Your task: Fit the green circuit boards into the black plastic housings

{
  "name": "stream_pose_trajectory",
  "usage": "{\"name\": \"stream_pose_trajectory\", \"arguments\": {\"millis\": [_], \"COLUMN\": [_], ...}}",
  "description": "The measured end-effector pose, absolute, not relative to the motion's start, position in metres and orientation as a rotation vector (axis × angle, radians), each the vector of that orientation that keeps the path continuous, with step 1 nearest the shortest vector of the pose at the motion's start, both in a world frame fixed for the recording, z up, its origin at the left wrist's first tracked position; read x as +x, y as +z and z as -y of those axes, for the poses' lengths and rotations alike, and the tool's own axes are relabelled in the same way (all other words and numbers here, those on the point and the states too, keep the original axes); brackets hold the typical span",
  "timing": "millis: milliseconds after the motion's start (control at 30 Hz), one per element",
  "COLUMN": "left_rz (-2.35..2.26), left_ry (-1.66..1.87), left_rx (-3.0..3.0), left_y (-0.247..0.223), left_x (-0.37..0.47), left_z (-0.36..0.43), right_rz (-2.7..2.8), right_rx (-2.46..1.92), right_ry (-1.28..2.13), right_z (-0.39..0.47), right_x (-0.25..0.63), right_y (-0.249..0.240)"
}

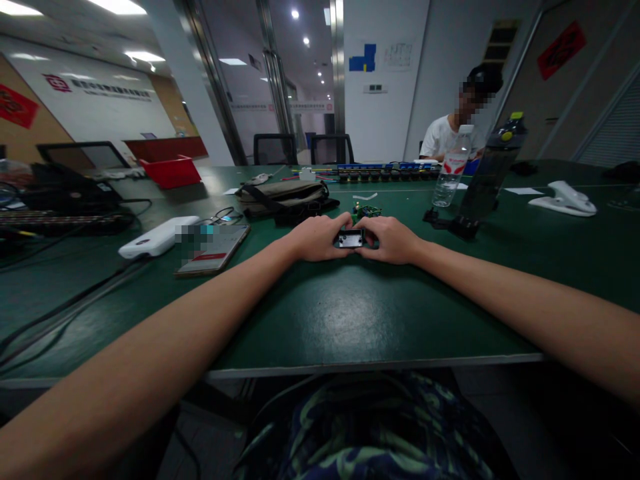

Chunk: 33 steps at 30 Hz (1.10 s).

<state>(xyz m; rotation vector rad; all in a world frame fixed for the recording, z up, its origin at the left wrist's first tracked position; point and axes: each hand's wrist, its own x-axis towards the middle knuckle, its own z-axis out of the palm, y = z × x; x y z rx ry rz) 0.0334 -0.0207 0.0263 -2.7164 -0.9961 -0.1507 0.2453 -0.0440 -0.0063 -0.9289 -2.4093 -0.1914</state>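
Note:
A small black rectangular case (351, 239) with a pale inner face and dark spots near its corners is held just above the table. My left hand (323, 237) pinches its left end, and my right hand (391, 240) grips the right end, thumbs low and fingers behind. Both hands are closed on it, though some fingertips are hidden. Right behind the hands lies a green circuit board (369, 211), partly covered by my fingers.
A phone (214, 252) and a white power bank (159, 237) with cables lie left. Behind are a grey-brown bag (287, 197) and a row of boards (387, 172). Right stand a water bottle (450, 175) and a dark bottle (487, 177). A person (443, 139) sits across the green table (370, 320).

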Motion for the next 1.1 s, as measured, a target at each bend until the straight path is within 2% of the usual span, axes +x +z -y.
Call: {"name": "stream_pose_trajectory", "arguments": {"millis": [1100], "left_rz": [1.003], "left_ry": [-0.155], "left_rx": [-2.709], "left_y": [0.0262], "left_x": [0.0338], "left_z": [0.0207], "right_rz": [2.403], "right_rx": [-0.932], "right_ry": [-0.19], "right_z": [0.044], "right_x": [0.2449], "right_y": [-0.0064]}}
